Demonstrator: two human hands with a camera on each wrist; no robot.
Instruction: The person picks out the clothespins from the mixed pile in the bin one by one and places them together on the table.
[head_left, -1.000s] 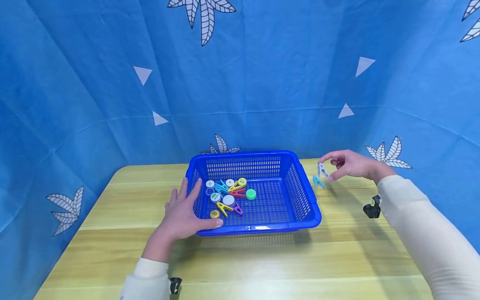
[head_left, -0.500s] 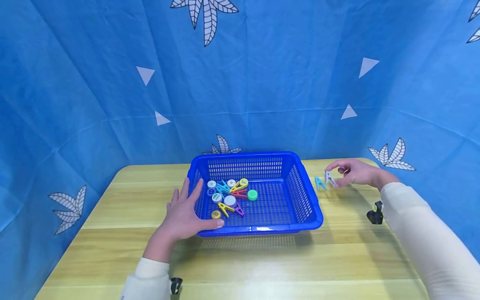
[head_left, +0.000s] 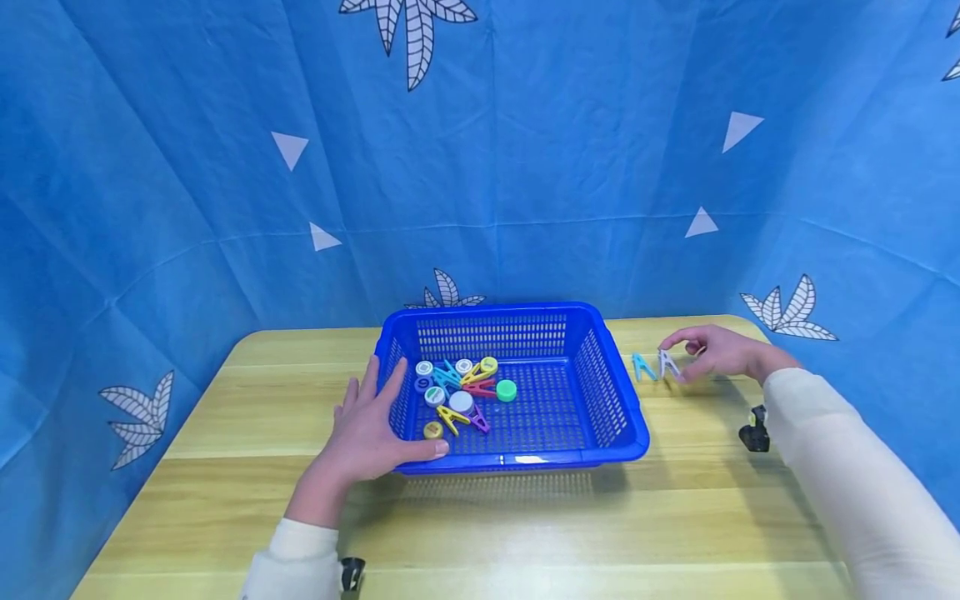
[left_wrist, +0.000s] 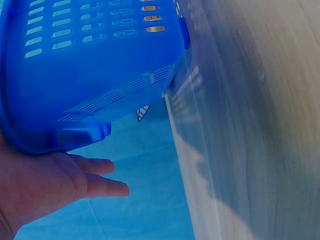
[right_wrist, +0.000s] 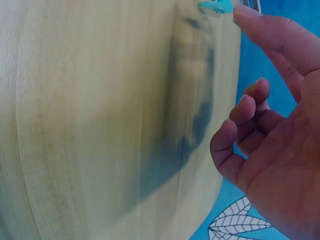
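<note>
On the right of the table, my right hand (head_left: 720, 351) pinches a pale grey-white clothespin (head_left: 664, 363) by its two ends, between thumb and fingertips. Just left of it lies a light-blue clothespin (head_left: 642, 367), also visible at the top of the right wrist view. In that view the other fingers (right_wrist: 228, 137) are curled loosely, off the tabletop. My left hand (head_left: 367, 429) rests on the left front corner of the blue plastic basket (head_left: 517, 458), fingers spread and straight, thumb on the front rim. Whether the pale clothespin touches the table is hard to tell.
Inside the basket's left half lie several bottle caps, among them a green cap (head_left: 506, 391) and a white cap (head_left: 461, 403), mixed with yellow, red, purple and blue clothespins. A blue curtain (head_left: 487, 167) hangs behind the wooden table (head_left: 480, 533).
My right hand has carried the pale clothespin from above the light-blue one to its right side and lower, toward the tabletop. The left hand and basket stay put.
</note>
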